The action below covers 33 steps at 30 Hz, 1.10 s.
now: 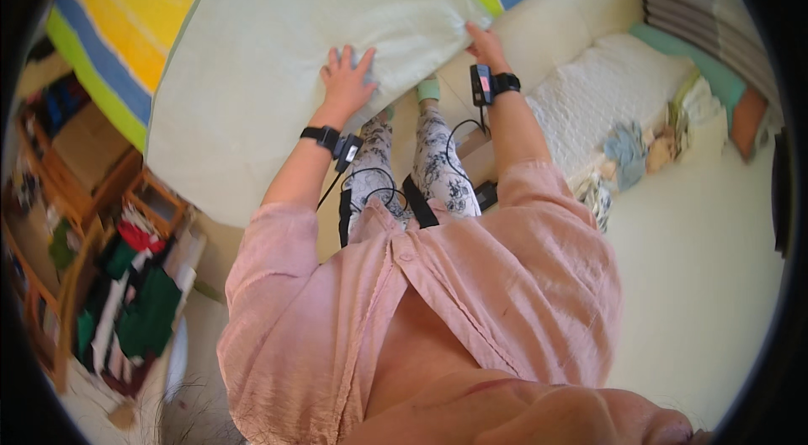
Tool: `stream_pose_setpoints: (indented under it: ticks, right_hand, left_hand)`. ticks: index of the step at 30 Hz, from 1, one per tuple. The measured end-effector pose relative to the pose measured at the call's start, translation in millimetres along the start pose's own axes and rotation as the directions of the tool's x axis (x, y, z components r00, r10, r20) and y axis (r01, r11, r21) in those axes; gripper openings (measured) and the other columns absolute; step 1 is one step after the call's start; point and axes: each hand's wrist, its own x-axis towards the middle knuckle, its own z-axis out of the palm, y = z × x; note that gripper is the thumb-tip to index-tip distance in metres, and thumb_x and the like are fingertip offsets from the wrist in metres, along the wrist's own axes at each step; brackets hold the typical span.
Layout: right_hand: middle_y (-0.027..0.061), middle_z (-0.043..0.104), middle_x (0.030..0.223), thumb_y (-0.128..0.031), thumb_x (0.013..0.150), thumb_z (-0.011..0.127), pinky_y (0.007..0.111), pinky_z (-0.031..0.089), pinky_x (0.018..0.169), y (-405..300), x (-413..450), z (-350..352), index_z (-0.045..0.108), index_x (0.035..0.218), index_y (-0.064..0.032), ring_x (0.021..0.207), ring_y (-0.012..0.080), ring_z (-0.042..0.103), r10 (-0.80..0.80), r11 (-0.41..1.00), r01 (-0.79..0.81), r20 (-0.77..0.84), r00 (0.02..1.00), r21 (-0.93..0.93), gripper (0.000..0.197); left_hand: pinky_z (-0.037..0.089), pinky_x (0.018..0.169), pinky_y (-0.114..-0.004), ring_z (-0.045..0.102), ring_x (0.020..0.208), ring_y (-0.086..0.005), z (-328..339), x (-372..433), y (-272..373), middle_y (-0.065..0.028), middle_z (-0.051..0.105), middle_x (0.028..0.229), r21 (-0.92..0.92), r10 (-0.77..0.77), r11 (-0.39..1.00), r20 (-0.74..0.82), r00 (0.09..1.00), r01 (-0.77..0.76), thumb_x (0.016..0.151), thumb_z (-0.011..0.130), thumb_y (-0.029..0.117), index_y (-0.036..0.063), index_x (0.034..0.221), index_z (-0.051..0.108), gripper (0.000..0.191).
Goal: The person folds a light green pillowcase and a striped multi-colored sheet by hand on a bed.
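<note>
A pale mint sheet (pixel 271 66) with a thin green edge lies spread before me over a multicoloured striped bed cover (pixel 113 22). My left hand (pixel 348 80) rests palm down on the sheet near its close edge, with fingers spread and nothing held. At the sheet's right corner, my right hand (pixel 485 44) grips the fabric, and creases run from that grip across the cloth. Its fingertips are partly hidden by the fabric. Each wrist wears a black strap with a small cabled device.
On the right, a white quilted pad (pixel 606 85) lies beside folded grey padding (pixel 701 9) and crumpled clothes (pixel 631 151). Open wooden drawers (pixel 95 174) and a heap of clothes (pixel 142 306) stand at left. Black cables (pixel 451 142) hang near my legs.
</note>
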Motion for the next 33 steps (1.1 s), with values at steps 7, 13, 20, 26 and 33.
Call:
stream_pose_setpoints:
  ticks: [7, 13, 20, 26, 33]
  right_hand:
    - [0.0095, 0.058, 0.073, -0.016, 0.076, 0.059, 0.029, 0.046, 0.061, 9, 63, -81, 0.055, 0.086, 0.0017, 0.064, 0.0176, 0.055, -0.636, 0.533, 0.257, -0.181, 0.750, -0.806, 0.021]
    - [0.0195, 0.054, 0.097, -0.016, 0.074, 0.058, 0.039, 0.041, 0.081, -70, -37, 52, 0.050, 0.104, 0.0036, 0.090, 0.0302, 0.052, -0.656, 0.224, 0.669, 0.398, 0.641, -0.708, 0.037]
    - [0.0286, 0.040, 0.121, -0.046, 0.071, 0.058, 0.048, 0.028, 0.094, 8, -96, 181, 0.042, 0.124, -0.0165, 0.115, 0.0384, 0.037, -0.281, -0.273, 0.760, 0.804, 0.524, -0.591, 0.063]
    - [0.0301, 0.035, 0.123, -0.043, 0.070, 0.061, 0.049, 0.034, 0.090, 143, -213, 322, 0.042, 0.125, -0.0218, 0.109, 0.0462, 0.037, -0.234, -0.395, 0.836, 0.922, 0.309, -0.380, 0.062]
    - [0.0268, 0.024, 0.132, -0.041, 0.068, 0.062, 0.058, 0.025, 0.092, 309, -397, 470, 0.042, 0.125, -0.0287, 0.116, 0.0504, 0.025, -0.013, -0.513, 0.844, 0.985, 0.172, -0.154, 0.062]
  left_hand:
    - [0.024, 0.090, -0.059, 0.018, 0.125, -0.0391, 17, -2, 31, -0.0168, 0.027, 0.132, -0.146, -0.211, 0.970, -0.115, 0.971, 0.194, 0.071, 0.062, 0.031, 0.0234, 0.129, 0.035, 0.064]
    - [0.022, 0.091, -0.057, 0.020, 0.126, -0.0311, 44, -60, -7, -0.0185, 0.029, 0.130, -0.308, -0.473, 0.866, -0.243, 0.847, 0.395, 0.072, 0.061, 0.027, 0.0177, 0.127, 0.036, 0.061]
    - [0.021, 0.092, -0.056, 0.020, 0.126, -0.0293, 77, -159, -109, -0.0182, 0.028, 0.130, -0.450, -0.736, 0.673, -0.326, 0.593, 0.587, 0.075, 0.059, 0.026, 0.0175, 0.131, 0.032, 0.063]
    - [0.023, 0.089, -0.054, 0.024, 0.123, -0.0278, 124, -278, -233, -0.0158, 0.031, 0.129, -0.530, -0.811, 0.584, -0.406, 0.421, 0.614, 0.074, 0.060, 0.027, 0.0209, 0.127, 0.038, 0.057]
    - [0.026, 0.088, -0.053, 0.022, 0.124, -0.0304, 191, -426, -369, -0.0185, 0.030, 0.129, -0.688, -0.972, 0.234, -0.165, 0.166, 0.687, 0.074, 0.060, 0.034, 0.0240, 0.128, 0.036, 0.059]
